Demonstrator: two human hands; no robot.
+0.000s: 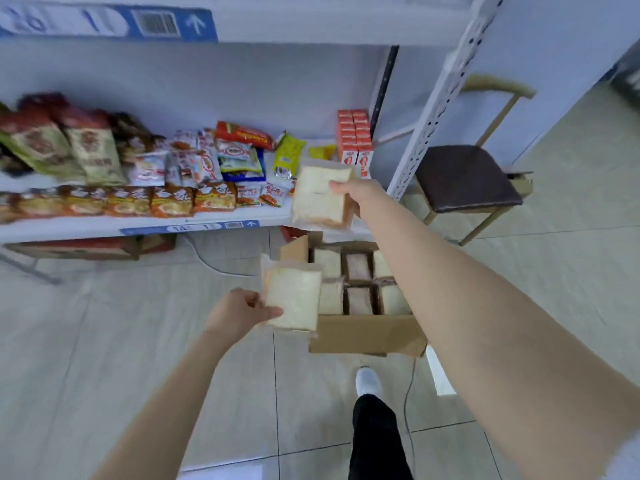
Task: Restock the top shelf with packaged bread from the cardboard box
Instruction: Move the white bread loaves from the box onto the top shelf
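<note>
Presently a bread pack [292, 299] is pinched by its left edge in the left grip [239, 313], with the box [363, 336] just right of it. A second pack [320, 199] is clasped in the right grip [360, 194], against the shelf [86, 232] edge beyond. Two are likely carried together to save trips.

The right hand [358, 195] reaches out on a straight bare arm, up past the far side of the cardboard box [363, 336], and grips a bread pack [320, 199]. The left hand [240, 315] is just left of the box, thumb and fingers pinching a second bread pack [294, 299].
</note>
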